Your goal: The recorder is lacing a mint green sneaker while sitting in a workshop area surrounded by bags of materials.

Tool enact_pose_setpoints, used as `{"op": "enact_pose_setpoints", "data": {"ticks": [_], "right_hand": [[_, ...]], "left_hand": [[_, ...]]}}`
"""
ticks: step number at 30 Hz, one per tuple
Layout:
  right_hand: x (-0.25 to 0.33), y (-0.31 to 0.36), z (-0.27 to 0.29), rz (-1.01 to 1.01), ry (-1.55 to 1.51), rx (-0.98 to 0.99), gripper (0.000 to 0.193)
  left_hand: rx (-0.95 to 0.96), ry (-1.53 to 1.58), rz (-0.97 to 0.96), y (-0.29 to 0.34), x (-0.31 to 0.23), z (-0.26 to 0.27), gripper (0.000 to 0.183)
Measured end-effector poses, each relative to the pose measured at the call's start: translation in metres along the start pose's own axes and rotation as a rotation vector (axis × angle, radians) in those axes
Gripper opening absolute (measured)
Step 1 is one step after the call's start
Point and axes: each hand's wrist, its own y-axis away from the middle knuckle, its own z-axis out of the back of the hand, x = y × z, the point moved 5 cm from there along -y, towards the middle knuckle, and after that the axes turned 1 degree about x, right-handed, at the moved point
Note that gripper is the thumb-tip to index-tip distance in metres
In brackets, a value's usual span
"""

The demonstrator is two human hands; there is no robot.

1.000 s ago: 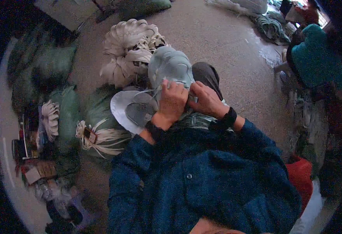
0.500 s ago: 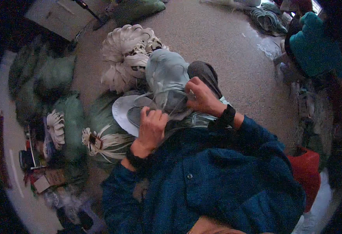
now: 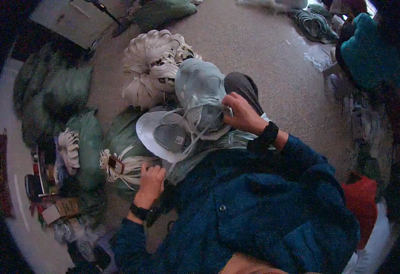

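Observation:
A pale grey-green shoe upper [image 3: 199, 77] lies in front of me with its toe pointing away, loose pale laces across it. At its right edge my right hand [image 3: 244, 115] pinches the upper, fingers bent; their exact hold is partly hidden. From the eyelets a pale shoelace [image 3: 192, 148] runs down toward my left hand [image 3: 150, 186], whose fingers are curled closed around its end, low and left of the upper. Between them sits a white-rimmed shoe piece [image 3: 146, 132] with grey lining and a small pale label. A dark grey rounded piece [image 3: 242, 86] rests beside the upper's right side.
Fanned stacks of off-white shoe parts [image 3: 152, 55] lie beyond the upper. A tied bundle of off-white laces [image 3: 118, 165] is left of my left hand. Green sacks [image 3: 56, 89] line the left side. Someone in a teal top [image 3: 373, 50] sits far right, and a red item [image 3: 359, 203] is near my right.
My left hand has moved down and left, away from the upper, drawing the shoelace out. The white-rimmed piece is now more exposed. My right hand stays at the upper's edge.

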Motion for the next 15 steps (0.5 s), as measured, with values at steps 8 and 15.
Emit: {"op": "enact_pose_setpoints", "data": {"ticks": [8,15], "right_hand": [[0.024,0.000,0.021,-0.005,-0.093,-0.077,0.021],[0.036,-0.021,-0.013,0.106,-0.065,0.137,0.020]], "left_hand": [[-0.246,0.897,0.172,-0.068,-0.022,0.046,0.035],[-0.738,0.463,0.152,-0.170,-0.051,0.061,0.036]]}}
